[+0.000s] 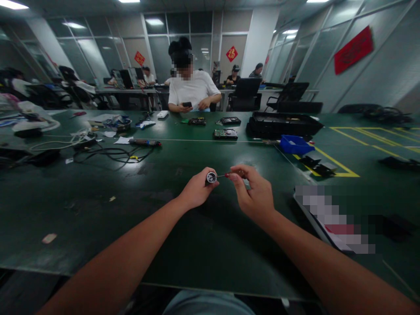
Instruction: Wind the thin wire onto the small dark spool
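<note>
My left hand point(197, 190) is closed around a dark cylindrical part point(211, 177) whose round, pale-rimmed end faces me. Its exact kind is too small to tell. Between the fingertips of my right hand point(254, 192) is a screwdriver point(236, 173) with a reddish-brown handle. The thin shaft points left and its tip meets the side of the cylinder's rim; whether it sits in a screw does not show. Both hands are held above the green table point(210, 245), over its middle.
Across the table a person point(193, 87) holds a phone. Circuit-board devices point(225, 134), a black case point(284, 125) and a blue bin point(296, 144) lie toward the back. Black cables point(114, 153) and a soldering-iron-like tool point(145, 142) are at left; a pixelated sheet point(328, 218) is at right.
</note>
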{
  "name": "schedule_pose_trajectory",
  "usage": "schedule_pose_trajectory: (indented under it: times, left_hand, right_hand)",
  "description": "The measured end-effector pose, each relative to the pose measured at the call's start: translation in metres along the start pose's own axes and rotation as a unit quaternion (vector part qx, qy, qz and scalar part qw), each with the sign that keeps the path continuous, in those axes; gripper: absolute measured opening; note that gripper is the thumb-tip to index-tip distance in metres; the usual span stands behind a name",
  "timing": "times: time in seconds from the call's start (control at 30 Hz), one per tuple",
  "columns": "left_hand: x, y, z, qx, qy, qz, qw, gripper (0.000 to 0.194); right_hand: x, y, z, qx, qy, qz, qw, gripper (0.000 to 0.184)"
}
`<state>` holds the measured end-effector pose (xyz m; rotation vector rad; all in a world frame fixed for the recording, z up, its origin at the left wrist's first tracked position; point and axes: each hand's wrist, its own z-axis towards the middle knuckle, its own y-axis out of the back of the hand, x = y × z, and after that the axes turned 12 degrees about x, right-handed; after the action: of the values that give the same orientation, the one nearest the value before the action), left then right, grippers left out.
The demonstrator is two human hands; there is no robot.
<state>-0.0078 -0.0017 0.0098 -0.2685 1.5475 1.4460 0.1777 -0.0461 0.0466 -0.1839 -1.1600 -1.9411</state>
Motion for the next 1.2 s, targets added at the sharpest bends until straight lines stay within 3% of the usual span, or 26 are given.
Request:
schedule_pose_trajectory:
  times: [0.23, 0.37, 0.47, 0.6, 0.7, 0.8, 0.93, 1.2]
  left_hand:
    - [0.001, 0.000, 0.000, 0.006, -0.002, 0.005, 1.000, 0.020]
    - [0.001, 0.000, 0.000, 0.012, 0.004, 0.020, 1.000, 0.020]
    - [0.001, 0.001, -0.001, 0.008, 0.002, 0.023, 1.000, 0.018]
    - [0.001, 0.000, -0.001, 0.005, -0.009, 0.022, 1.000, 0.018]
    - [0.002, -0.002, -0.001, 0.014, -0.013, 0.029, 0.999, 0.018]
    - [0.002, -0.003, 0.000, 0.018, -0.010, 0.031, 0.999, 0.018]
    - [0.003, -0.002, -0.001, 0.003, -0.009, 0.020, 1.000, 0.017]
    - [0.000, -0.003, -0.002, 0.025, -0.024, 0.025, 0.999, 0.015]
  right_hand:
    - [0.005, 0.005, 0.001, -0.004, -0.001, -0.019, 1.000, 0.017]
    - [0.005, 0.005, 0.002, -0.004, -0.016, -0.053, 0.998, 0.027]
    - [0.003, 0.004, 0.002, 0.007, 0.021, -0.051, 0.998, 0.016]
    - [0.003, 0.007, 0.002, 0.052, 0.076, -0.038, 0.995, 0.018]
    - [0.005, 0.008, 0.001, 0.077, 0.062, -0.034, 0.995, 0.015]
    - [0.005, 0.006, -0.001, 0.061, 0.048, -0.029, 0.997, 0.017]
    - [0.002, 0.000, 0.000, 0.022, -0.006, 0.093, 0.995, 0.022]
    - [-0.011, -0.008, 0.011, -0.043, -0.116, 0.290, 0.949, 0.022]
